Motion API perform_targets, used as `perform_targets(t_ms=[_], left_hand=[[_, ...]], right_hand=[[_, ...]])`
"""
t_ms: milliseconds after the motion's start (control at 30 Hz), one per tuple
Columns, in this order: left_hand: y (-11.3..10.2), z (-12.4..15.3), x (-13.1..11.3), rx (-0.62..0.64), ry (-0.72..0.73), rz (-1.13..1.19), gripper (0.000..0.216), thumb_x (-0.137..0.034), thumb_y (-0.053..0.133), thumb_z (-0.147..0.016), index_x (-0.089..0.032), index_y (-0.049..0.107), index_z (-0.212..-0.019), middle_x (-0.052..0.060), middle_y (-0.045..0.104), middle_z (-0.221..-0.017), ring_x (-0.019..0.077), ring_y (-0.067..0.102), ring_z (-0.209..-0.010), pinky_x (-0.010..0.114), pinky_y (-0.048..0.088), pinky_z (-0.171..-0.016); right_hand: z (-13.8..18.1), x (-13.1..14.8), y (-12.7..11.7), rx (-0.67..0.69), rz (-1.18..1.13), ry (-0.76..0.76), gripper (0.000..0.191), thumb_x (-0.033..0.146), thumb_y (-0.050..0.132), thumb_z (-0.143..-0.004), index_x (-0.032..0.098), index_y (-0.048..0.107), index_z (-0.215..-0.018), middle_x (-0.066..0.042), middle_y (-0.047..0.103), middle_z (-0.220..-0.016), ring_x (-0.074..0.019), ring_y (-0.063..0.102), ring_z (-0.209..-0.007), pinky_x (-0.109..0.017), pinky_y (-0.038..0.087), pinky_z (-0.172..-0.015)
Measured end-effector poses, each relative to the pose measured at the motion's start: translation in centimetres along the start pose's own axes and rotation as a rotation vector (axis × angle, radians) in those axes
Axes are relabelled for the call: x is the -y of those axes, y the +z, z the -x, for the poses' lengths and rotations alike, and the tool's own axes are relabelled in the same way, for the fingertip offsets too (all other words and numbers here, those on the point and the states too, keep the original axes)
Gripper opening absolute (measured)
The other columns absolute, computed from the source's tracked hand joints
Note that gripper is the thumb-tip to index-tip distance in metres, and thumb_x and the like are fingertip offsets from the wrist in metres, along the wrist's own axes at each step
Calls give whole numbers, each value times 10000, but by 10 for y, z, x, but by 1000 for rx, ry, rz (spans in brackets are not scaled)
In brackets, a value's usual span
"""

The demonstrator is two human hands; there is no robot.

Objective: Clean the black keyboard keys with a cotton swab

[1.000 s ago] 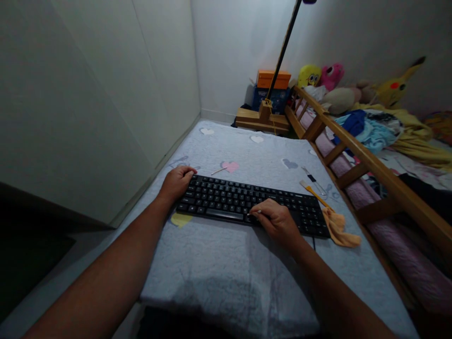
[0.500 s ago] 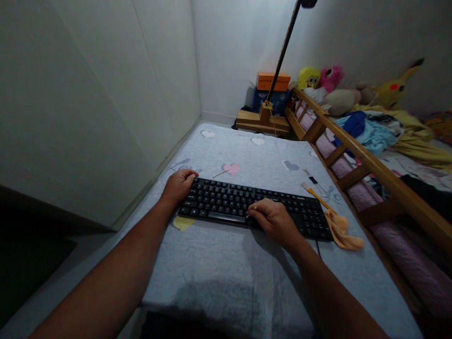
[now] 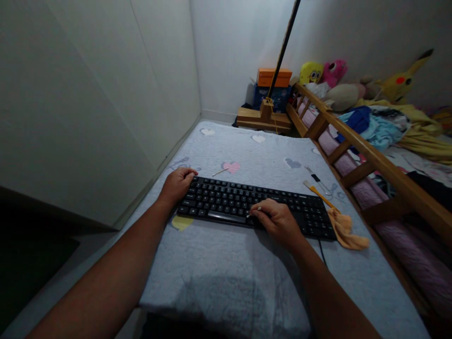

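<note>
A black keyboard (image 3: pixel 229 200) lies across a pale blue quilted mattress (image 3: pixel 226 273). My left hand (image 3: pixel 175 184) grips the keyboard's far left corner, fingers curled over its edge. My right hand (image 3: pixel 278 220) rests on the keys near the space bar, pinching a thin white-tipped stick, probably a cotton swab (image 3: pixel 254 211), whose tip touches the keys.
Another thin stick (image 3: pixel 219 172) lies beyond the keyboard by a pink heart print. At the keyboard's right end are an orange cloth (image 3: pixel 348 230), a yellow-handled tool (image 3: pixel 319 193) and a small dark tool (image 3: pixel 316 178). A wooden bed rail (image 3: pixel 367 155) runs along the right; walls close the left.
My right hand with the stick shifted slightly along the lower key row. My left hand stayed on the keyboard's corner. The view drifted a little.
</note>
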State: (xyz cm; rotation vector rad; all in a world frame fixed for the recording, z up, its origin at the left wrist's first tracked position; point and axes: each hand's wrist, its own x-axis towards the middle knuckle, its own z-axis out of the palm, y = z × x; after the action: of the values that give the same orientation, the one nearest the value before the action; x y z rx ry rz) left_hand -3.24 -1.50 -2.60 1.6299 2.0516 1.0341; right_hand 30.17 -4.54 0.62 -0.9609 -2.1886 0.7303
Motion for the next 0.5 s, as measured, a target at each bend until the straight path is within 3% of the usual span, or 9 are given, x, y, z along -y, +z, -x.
perform_targets(t_ms=[500], left_hand=[[-1,0,-1,-10,11,13,303,-344,495,-826,-188,746,-892,84,750,-998,280,668,-986,415,499,-967]], right_hand=[[4,-2,-8,4,9,38,183,165,594,-913,213,748,-828,-39,766,-817,-188,696,-783,-303,506,-723]])
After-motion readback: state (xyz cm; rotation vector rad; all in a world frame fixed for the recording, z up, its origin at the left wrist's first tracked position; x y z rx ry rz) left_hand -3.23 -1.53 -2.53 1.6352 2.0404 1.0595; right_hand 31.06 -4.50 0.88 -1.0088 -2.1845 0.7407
